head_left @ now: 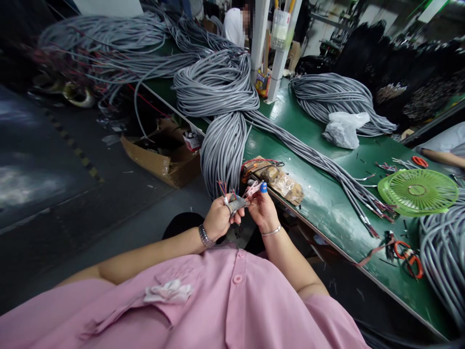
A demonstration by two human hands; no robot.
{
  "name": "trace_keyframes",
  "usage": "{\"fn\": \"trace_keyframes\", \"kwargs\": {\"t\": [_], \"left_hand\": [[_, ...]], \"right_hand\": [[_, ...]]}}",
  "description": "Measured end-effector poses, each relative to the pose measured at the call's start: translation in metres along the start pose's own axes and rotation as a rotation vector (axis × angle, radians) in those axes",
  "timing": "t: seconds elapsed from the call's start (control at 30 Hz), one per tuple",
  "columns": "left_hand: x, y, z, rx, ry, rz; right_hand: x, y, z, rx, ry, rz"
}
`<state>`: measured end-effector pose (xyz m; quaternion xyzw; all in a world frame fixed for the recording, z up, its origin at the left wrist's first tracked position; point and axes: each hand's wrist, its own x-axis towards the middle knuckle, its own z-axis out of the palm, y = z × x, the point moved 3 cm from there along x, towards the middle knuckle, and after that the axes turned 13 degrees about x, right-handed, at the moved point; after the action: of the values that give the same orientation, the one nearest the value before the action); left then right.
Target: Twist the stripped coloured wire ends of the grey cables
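Note:
My left hand (218, 220), with a metal watch at the wrist, is closed round a grey cable end (225, 199). Thin red, blue and white wires fan out of it. A grey wrapped piece (237, 205) lies at its thumb; whether it is a finger cover or part of the cable I cannot tell. Close beside it, my right hand (264, 211) has its fingers bent, with blue tape (263, 187) round one fingertip. It pinches a small pinkish-white piece (253, 188) among thin wires. Its exact kind is too small to make out.
Big coils of grey cable (216, 85) lie along the green table (312, 174). A taped brown bundle (283, 182) sits at its near edge. To the right are a green fan (417, 191) and orange-handled scissors (412, 261). A cardboard box (152, 157) stands on the floor, left.

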<state>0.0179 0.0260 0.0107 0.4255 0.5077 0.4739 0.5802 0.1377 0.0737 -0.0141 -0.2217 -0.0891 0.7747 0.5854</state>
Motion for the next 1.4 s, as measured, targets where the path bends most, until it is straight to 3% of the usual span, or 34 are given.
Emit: {"fn": "trace_keyframes", "kwargs": {"t": [0.6,0.77,0.97,1.4], "left_hand": [[0.001,-0.007,0.001,0.122,0.012,0.037],[-0.002,-0.005,-0.002,0.092,0.017,0.062],[-0.012,0.003,-0.007,0.062,0.029,0.051],[0.001,0.002,-0.001,-0.047,0.066,0.004]], "right_hand": [[-0.002,0.0,0.008,0.004,0.033,-0.048],[-0.004,0.001,0.005,0.075,-0.008,0.036],[-0.007,-0.005,0.002,0.002,-0.041,0.123],[-0.01,-0.006,0.006,-0.083,0.018,-0.033]]}}
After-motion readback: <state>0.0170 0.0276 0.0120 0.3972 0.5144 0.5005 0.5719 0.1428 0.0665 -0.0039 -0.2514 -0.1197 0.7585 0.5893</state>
